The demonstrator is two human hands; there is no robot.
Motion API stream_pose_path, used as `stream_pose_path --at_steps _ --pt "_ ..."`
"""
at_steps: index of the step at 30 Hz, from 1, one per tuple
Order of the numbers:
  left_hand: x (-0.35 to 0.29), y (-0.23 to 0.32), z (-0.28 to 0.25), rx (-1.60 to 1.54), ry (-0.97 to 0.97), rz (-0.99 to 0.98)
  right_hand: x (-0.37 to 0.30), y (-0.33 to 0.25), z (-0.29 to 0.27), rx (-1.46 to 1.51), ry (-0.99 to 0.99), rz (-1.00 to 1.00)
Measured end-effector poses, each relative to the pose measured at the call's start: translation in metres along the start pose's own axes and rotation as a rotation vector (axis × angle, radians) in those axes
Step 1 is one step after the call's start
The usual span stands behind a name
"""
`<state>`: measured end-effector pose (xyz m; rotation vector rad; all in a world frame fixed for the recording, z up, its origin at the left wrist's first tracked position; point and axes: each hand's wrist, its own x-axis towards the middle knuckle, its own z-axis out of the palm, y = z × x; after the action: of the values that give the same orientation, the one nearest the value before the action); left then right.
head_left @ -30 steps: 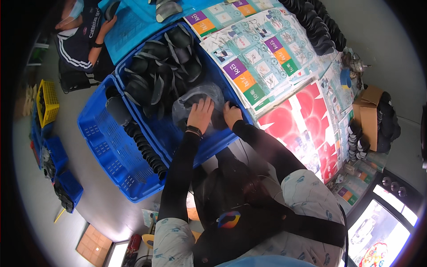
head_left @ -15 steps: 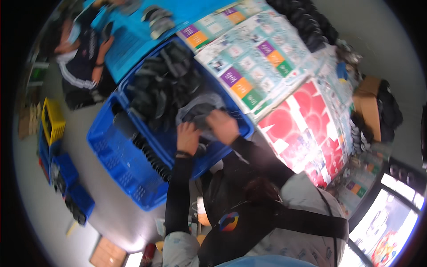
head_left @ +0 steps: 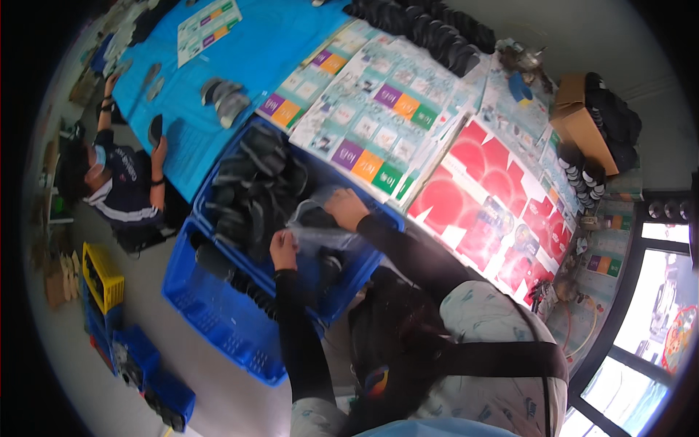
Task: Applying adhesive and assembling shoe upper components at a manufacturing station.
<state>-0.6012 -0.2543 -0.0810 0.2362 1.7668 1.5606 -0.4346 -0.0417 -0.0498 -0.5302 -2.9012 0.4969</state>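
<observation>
Two hands grip clear crinkly plastic bag (head_left: pixel 320 231) over blue slatted plastic crate (head_left: pixel 218 320): left hand (head_left: pixel 283 250) pinches edge, right hand (head_left: pixel 345 209) clutches top; best kept taut, mouth spread wide.

Contents of the clear plastic bag (head_left: pixel 320 231) under both hands, blurred beyond telling.

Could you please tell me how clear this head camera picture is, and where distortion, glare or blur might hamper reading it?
Head view: strong fisheye bending, with black corners; the bright window at lower right washes out; the clear plastic bag held by the left hand and right hand over the blue plastic crate shows soft glare; the dark shoe parts blend together.
</observation>
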Motion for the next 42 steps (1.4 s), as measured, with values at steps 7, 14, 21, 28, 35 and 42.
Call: stream_pose_path --at_steps 7,14,21,28,35,42 --pt "-0.068 0.095 0.074 -0.69 -0.24 0.143 -0.052 -0.078 -0.027 0.78 0.321 0.12" --pt "-0.098 0.191 0.041 -0.135 -0.126 0.452 -0.001 -0.045 -0.17 0.388 0.632 0.33" --pt "-0.121 -0.037 -0.029 0.53 0.243 0.015 0.021 0.048 -0.303 0.346 0.751 0.358" --pt "-0.042 -0.089 0.018 0.551 0.632 0.165 -0.007 0.038 -0.211 -0.049 0.581 0.213" --pt "-0.014 -0.128 0.054 0.734 0.685 -0.217 0.022 0.006 0.082 1.125 -0.715 1.304" --pt "-0.056 -0.147 -0.015 0.703 0.287 -0.35 0.022 -0.044 0.133 1.247 -0.907 0.914"
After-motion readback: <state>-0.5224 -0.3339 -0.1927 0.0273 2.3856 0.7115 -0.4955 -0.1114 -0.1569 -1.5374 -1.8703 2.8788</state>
